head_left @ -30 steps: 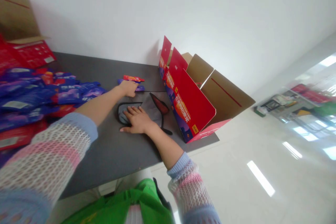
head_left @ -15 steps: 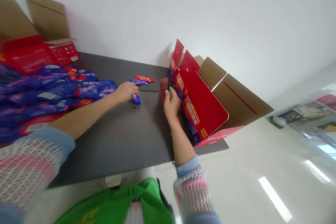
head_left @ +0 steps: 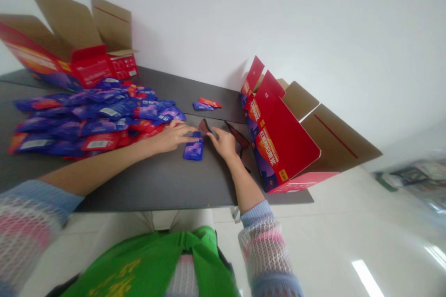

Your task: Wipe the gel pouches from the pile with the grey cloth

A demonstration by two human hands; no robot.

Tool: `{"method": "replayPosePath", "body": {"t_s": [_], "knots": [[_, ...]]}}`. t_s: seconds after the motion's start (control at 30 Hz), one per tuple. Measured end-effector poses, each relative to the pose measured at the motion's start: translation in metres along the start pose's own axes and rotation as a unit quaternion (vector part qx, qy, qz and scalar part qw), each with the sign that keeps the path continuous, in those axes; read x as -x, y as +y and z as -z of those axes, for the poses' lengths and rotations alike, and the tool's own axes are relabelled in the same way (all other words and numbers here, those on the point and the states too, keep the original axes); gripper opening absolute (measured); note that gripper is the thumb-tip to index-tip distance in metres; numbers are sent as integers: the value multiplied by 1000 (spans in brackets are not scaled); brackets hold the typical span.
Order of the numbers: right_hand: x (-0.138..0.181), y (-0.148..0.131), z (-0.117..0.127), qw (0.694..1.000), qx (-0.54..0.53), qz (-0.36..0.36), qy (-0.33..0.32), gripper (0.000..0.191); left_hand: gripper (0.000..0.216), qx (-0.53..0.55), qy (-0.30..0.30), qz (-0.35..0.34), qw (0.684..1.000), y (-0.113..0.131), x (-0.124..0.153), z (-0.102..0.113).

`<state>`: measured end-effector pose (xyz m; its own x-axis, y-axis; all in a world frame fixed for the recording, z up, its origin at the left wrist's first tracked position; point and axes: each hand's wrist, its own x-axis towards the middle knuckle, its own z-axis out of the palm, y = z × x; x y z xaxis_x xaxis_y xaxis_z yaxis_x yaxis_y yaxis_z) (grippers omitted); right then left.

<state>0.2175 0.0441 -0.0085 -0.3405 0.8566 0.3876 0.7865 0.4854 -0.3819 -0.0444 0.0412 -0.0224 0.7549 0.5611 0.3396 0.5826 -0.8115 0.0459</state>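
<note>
A purple pouch (head_left: pixel 193 149) lies flat on the dark table in front of me. My left hand (head_left: pixel 171 137) is open, fingers stretched out and apart, its fingertips at the pouch's top end. Just right of it, my right hand (head_left: pixel 223 143) is closed around a flat reddish-brown piece with a dark edge (head_left: pixel 205 126); its exact kind is unclear. Beyond that hand lies a dark brown, black-edged object (head_left: pixel 237 135), partly hidden by the hand and arm. A heap of purple and red pouches (head_left: pixel 101 118) spreads out left of my left hand.
An open red carton (head_left: pixel 278 144) stands on the right near the table's edge. Another open red carton (head_left: pixel 91 67) is at the back left. A purple pouch (head_left: pixel 202 106) and a red pouch (head_left: pixel 211 102) lie near the wall (head_left: pixel 195 28).
My left hand has let go of the purple pouch, which now lies flat. My right hand has moved away from the right carton toward that pouch, still holding the reddish-brown piece. The view has shifted left.
</note>
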Motion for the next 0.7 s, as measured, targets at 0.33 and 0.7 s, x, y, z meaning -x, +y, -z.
{"method": "replayPosePath", "body": {"t_s": [0.33, 0.7], "knots": [[-6, 13, -6, 992, -44, 28, -114, 30, 43, -74, -12, 21, 997, 88, 13, -21], [4, -11, 0, 992, -71, 80, -73, 41, 55, -82, -22, 44, 995, 90, 40, -24]]}}
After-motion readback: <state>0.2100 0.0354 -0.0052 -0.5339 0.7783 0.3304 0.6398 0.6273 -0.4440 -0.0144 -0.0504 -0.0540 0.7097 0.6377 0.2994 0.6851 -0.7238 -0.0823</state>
